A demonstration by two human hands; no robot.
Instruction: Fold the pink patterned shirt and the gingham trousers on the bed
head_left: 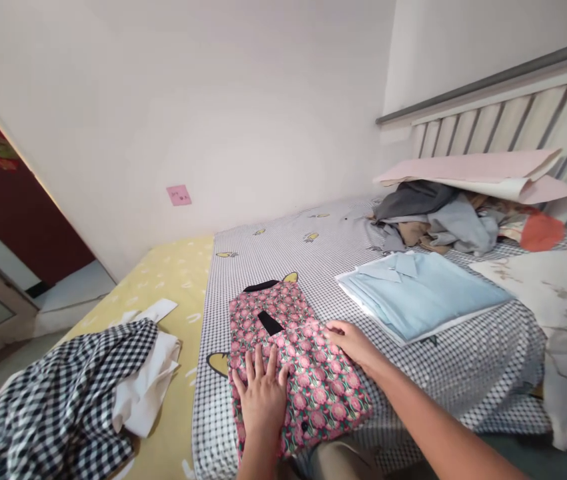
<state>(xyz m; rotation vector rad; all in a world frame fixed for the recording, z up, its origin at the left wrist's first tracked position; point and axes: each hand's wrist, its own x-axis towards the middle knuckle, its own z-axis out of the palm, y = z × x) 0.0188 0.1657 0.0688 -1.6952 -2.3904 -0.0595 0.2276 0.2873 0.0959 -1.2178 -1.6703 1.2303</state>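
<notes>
Item one: a pink floral garment [308, 370], laid out on a checked cover [283, 247], directly in front of us. Its long axis runs away from our body, leaning slightly left, with the black collar [261, 286] at the far end. A short black strip [270, 323] sits below the collar, near the left end of a cross edge that reaches to our right fingers.

Item two: our left hand [262, 393], flat on the garment's nearer, left part, fingers spread and grasping nothing.

Item three: our right hand [351, 341], at the garment's right side, thumb and fingers curled at the end of that cross edge. It looks like a light pinch, though we cannot tell whether cloth is caught between them.

Governing relation, in our judgement: the garment lies leftward of the right hand and underneath the left — the right being the nearer to the collar, the left bearing on the body of the cloth.

Also held in view: a folded light-blue shirt [423, 293] to the right, apart from the garment; a black-and-white checked cloth [63, 393] to the left, on the yellow cover's side.
</notes>
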